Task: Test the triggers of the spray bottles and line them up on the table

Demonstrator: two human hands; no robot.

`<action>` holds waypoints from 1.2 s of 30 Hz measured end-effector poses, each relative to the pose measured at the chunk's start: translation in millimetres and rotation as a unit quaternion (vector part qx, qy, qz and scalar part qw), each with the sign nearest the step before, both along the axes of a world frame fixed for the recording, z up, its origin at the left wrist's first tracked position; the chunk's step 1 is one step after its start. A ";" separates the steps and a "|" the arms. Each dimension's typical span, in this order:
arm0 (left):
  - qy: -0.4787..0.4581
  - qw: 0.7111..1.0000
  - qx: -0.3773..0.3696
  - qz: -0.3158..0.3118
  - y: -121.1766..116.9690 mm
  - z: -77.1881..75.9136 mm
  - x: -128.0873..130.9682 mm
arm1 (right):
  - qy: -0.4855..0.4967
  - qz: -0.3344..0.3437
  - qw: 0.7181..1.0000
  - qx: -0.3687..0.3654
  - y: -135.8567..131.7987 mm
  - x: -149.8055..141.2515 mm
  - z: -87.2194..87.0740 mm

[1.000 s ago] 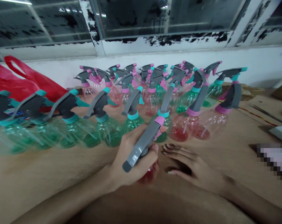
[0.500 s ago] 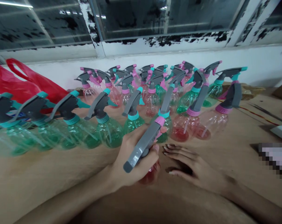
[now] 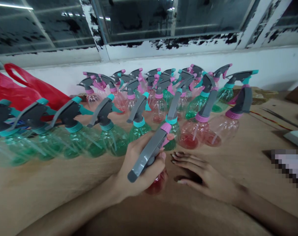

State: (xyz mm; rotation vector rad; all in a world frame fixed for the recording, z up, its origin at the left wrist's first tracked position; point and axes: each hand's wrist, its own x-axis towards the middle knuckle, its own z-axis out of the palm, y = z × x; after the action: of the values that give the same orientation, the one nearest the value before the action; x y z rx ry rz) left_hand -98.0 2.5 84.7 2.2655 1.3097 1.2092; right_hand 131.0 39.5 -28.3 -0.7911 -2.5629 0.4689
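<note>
My left hand (image 3: 136,170) is wrapped round the neck of a spray bottle (image 3: 150,152) with a grey head, a pink nozzle and a clear reddish body. Its base appears to rest on the table, and the fingers hide much of the body. My right hand (image 3: 200,170) lies palm down on the table to the right of that bottle, fingers stretched out and holding nothing. Just beyond the hands runs a row of spray bottles, among them a green one with a turquoise collar (image 3: 114,139) and a pink-collared one (image 3: 192,132).
More spray bottles (image 3: 160,105), pink and green, stand crowded near the wall. Red plastic bags (image 3: 35,91) lie at the left. Dark tweezers (image 3: 282,118), a white object (image 3: 296,139) and a blurred-out pinkish item (image 3: 290,165) are on the right of the wooden table (image 3: 90,183).
The view has shifted very slightly. Both hands keep their places, the left still round the pink-nozzled spray bottle and the right still flat on the table.
</note>
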 end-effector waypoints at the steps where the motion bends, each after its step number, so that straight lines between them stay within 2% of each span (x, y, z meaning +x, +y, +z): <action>1: -0.001 1.000 -0.002 0.001 0.1 -0.8 -0.3 | 0.000 0.000 1.000 0.000 0.2 0.2 -0.2; 12: 0.018 1.000 -0.003 0.006 -0.3 2.7 0.3 | 0.019 0.005 1.000 -0.011 1.4 0.4 0.1; 36: 0.004 1.000 0.002 0.016 1.3 0.7 -1.0 | 0.016 0.002 1.000 -0.017 0.9 0.3 1.5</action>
State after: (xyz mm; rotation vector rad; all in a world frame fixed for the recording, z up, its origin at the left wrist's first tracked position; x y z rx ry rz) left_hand -99.0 3.8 85.4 2.2626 1.3533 1.2154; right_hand 131.2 40.4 -26.7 -0.7833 -2.5341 0.5228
